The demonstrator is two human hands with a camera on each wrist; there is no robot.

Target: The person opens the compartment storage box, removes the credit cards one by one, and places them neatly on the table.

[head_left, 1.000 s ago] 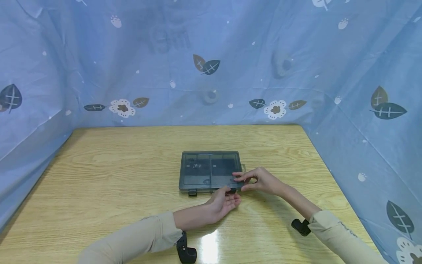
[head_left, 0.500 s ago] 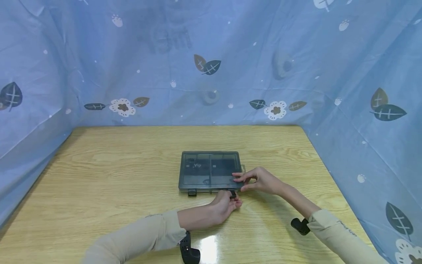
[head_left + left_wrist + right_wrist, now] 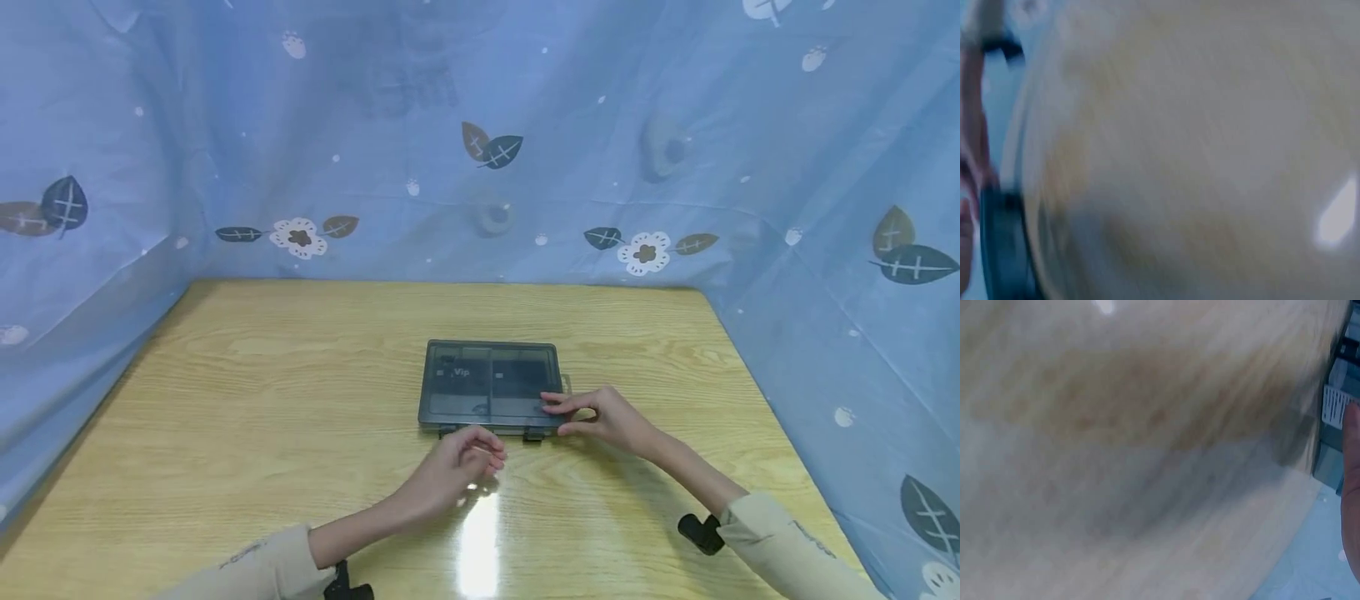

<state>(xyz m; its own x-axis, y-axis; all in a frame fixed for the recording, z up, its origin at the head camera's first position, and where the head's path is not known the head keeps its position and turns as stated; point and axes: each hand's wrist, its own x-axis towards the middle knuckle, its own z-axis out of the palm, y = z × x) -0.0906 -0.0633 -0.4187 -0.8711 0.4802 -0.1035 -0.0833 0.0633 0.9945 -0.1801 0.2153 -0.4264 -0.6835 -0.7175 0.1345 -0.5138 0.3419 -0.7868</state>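
A dark translucent plastic storage box [image 3: 457, 407] with a divided inside and "Vip" lettering lies flat on the wooden table, lid down. Its front side carries two black latches; the right latch [image 3: 533, 435] is in plain sight, the left one partly behind my left hand [image 3: 457, 467]. That hand hovers just in front of the left latch, fingers loosely bent, holding nothing. At the box's front right corner, my right hand [image 3: 611, 421] grips it, fingertips on the lid and thumb at the front edge. The right wrist view shows the box's side [image 3: 1329, 462] beside the thumb [image 3: 1352, 487].
A wooden table [image 3: 285, 383] spreads around the box. Blue patterned cloth [image 3: 420, 167] hangs behind it and along both sides. Black wrist-worn devices sit on both forearms, such as the right one [image 3: 701, 533]. The left wrist view is blurred.
My left hand has let go of the right latch and moved left along the box's front. My right hand keeps its place on the corner. The head view has shifted slightly.
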